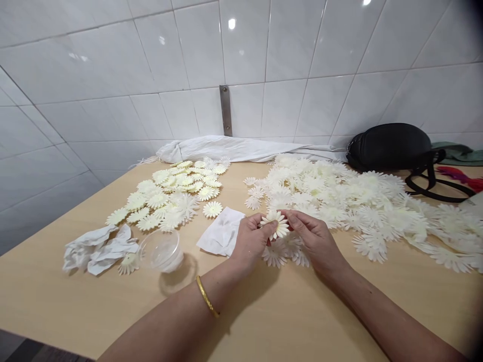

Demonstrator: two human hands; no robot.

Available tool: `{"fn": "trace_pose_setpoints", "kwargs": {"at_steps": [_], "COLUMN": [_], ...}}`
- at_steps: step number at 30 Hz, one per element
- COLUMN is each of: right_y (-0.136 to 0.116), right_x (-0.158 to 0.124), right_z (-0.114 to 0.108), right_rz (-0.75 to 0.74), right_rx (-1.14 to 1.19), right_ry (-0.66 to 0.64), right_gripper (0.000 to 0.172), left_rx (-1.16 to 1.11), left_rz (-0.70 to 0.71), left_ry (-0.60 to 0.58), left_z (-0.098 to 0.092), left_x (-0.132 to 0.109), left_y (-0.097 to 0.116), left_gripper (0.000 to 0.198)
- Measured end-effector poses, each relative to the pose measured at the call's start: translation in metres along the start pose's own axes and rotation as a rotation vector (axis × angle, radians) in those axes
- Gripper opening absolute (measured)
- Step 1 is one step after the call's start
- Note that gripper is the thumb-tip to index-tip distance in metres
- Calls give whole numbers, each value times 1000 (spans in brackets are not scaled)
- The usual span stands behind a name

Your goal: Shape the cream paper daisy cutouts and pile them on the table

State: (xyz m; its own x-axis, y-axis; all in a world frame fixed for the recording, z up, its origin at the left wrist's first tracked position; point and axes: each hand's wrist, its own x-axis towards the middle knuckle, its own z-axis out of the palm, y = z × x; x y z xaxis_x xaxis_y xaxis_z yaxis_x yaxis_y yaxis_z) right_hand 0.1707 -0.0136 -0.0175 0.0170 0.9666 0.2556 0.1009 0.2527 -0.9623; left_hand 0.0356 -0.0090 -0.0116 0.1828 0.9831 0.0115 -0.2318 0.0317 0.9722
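Between thumb and fingers, my left hand (251, 239) pinches a pale yellow artificial daisy (279, 226), its petals spread out. My right hand (315, 239) reaches the flower's right edge with thumb and forefinger pressed together; the fingertips are partly hidden. Just below the hands, a few loose petal layers (274, 255) lie on the table. A folded white tissue (221, 234) is left of my left hand. Farther left stands a clear plastic cup (158, 249), with something whitish at its bottom.
A pile of yellowish daisies (166, 196) lies left of centre on the wooden table (241, 327). Whiter petal layers (339, 196) are heaped on the right. Crumpled tissues (100, 249) sit at the left. Along the tiled wall are a white cloth (241, 148) and a black bag (390, 146).
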Motion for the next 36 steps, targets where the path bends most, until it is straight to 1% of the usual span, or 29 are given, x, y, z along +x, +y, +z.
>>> {"fn": "trace_pose_setpoints", "kwargs": {"at_steps": [4, 7, 14, 19, 21, 24, 26, 29, 31, 33, 36], "right_y": [-2, -3, -4, -6, -6, -6, -4, -1, 2, 5, 9], "right_x": [-1, -2, -3, -4, -3, -2, -1, 1, 2, 3, 8], "right_z": [1, 4, 4, 4, 4, 3, 2, 1, -1, -3, -9], "right_rz": [57, 104, 143, 175, 167, 152, 133, 71, 25, -3, -20], "right_rx": [120, 232, 322, 390, 363, 304, 260, 160, 86, 29, -9], "right_ry": [-101, -160, -155, -170, -134, -77, -33, 24, 45, 100, 289], "right_gripper": [28, 26, 24, 15, 15, 21, 25, 25, 24, 24, 26], "left_rx": [28, 61, 36, 73, 65, 61, 31, -97, -175, -184, -131], "left_rz": [-27, -12, 16, 64, 86, 86, 37, -60, -106, -125, -100], "left_ry": [-21, -17, 17, 42, 14, -67, -124, -197, -192, -141, -52], "left_z": [2, 5, 8, 6, 5, 2, 1, -1, -2, -2, -4], "left_x": [-2, -4, -7, -6, -4, -2, -1, 1, 3, 5, 8], "left_y": [4, 6, 11, 9, 8, 6, 4, 0, -3, -5, -6], "left_gripper": [19, 18, 23, 18, 19, 26, 30, 29, 31, 32, 31]}}
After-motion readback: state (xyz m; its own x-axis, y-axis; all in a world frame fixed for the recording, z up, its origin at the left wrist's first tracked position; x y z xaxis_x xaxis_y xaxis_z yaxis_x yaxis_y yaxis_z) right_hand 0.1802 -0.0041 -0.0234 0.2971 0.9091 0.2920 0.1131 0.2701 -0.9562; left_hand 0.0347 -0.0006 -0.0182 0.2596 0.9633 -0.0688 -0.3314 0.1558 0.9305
